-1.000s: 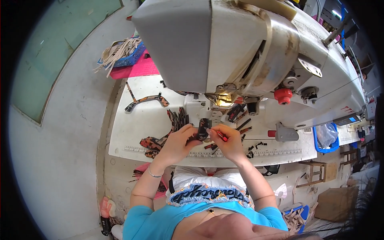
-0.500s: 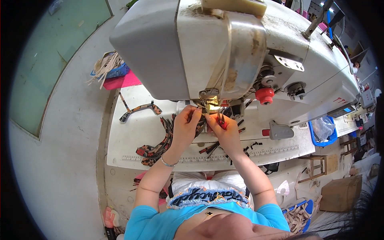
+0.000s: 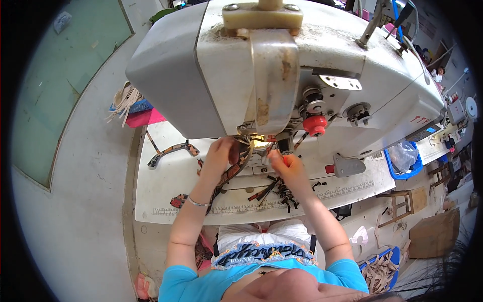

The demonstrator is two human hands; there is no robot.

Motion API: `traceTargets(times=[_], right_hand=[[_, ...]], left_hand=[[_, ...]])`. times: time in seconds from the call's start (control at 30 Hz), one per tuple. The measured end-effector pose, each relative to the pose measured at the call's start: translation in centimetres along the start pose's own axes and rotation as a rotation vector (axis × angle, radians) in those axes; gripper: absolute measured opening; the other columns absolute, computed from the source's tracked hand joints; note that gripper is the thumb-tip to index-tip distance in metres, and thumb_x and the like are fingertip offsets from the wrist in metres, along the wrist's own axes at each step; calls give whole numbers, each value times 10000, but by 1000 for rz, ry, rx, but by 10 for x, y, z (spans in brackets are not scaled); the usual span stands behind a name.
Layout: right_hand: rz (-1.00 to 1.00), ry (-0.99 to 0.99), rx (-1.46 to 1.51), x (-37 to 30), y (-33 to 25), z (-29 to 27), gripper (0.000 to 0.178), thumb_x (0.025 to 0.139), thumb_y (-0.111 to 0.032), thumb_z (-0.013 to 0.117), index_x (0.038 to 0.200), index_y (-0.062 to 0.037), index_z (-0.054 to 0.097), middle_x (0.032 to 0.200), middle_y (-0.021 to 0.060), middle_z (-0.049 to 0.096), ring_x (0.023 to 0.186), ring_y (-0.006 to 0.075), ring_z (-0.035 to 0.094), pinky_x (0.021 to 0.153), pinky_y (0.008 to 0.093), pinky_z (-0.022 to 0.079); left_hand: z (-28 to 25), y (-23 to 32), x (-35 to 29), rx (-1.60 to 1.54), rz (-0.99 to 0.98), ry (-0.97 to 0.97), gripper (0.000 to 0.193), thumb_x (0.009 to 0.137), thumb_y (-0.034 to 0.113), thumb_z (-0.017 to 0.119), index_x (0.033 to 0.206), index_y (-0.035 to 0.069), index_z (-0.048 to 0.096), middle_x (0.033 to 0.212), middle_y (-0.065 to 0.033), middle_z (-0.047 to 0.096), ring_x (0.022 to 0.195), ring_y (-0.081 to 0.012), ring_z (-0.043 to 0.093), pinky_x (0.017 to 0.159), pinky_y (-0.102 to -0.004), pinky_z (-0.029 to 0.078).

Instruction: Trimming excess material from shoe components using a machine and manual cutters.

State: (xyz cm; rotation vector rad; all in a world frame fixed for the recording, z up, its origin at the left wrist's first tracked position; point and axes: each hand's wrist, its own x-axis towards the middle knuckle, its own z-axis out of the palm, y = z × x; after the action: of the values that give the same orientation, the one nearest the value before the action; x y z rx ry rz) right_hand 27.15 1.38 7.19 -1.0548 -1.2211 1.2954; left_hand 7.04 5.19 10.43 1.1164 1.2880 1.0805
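The sewing machine fills the upper middle, its lamp lit at the needle area. My left hand is closed at the left of the needle, on a dark floral fabric strip that curves down toward the table's front. My left fingertips are partly hidden beneath the machine head. To the right of the needle, my right hand is closed round small red-handled thread snips, slightly blurred. More floral strips lie beneath and beside my left forearm.
A finished-looking floral piece lies on the white table at left. Dark scraps lie near the printed ruler. A blue basket stands at right, and a wooden stool below it.
My hands have moved apart, the left going left and the right moving right and down. The strip now shows between them. The whole view has shifted slightly.
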Motion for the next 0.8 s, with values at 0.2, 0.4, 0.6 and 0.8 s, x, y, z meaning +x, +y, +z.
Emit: traceTargets(times=[0.2, 0.4, 0.6, 0.8], right_hand=[[176, -262, 189, 63, 23, -68, 220, 935, -267, 468, 936, -67, 560, 695, -39, 510, 610, 18, 420, 518, 176, 285], [-455, -122, -697, 194, 68, -93, 325, 888, -354, 509, 1042, -73, 562, 859, 23, 579, 789, 137, 519, 732, 272, 385], [-600, -50, -1540, 269, 143, -132, 430, 813, -407, 583, 1108, -93, 573, 1013, 81, 622, 951, 250, 571, 867, 357, 451], [-726, -315, -1149, 187, 13, -40, 251, 813, -288, 584, 943, -78, 628, 875, 109, 652, 787, 269, 605, 683, 375, 483]], left_hand=[[-21, -9, 71, -150, -35, -200, 147, 903, 127, 515, 1031, 85, 575, 897, -33, 629, 764, -150, 619, 576, -271, 497], [-47, -8, 87, -518, 286, -403, 259, 885, 166, 539, 1127, 75, 543, 1100, -89, 595, 1005, -228, 582, 864, -372, 500], [-7, -7, 97, -514, 196, -404, 326, 910, 224, 501, 1208, 93, 494, 1188, -75, 545, 1097, -226, 527, 944, -404, 444], [-65, -18, 88, -513, 402, -188, 360, 905, 209, 519, 1225, 56, 456, 1206, -52, 510, 1116, -201, 488, 950, -347, 418]])
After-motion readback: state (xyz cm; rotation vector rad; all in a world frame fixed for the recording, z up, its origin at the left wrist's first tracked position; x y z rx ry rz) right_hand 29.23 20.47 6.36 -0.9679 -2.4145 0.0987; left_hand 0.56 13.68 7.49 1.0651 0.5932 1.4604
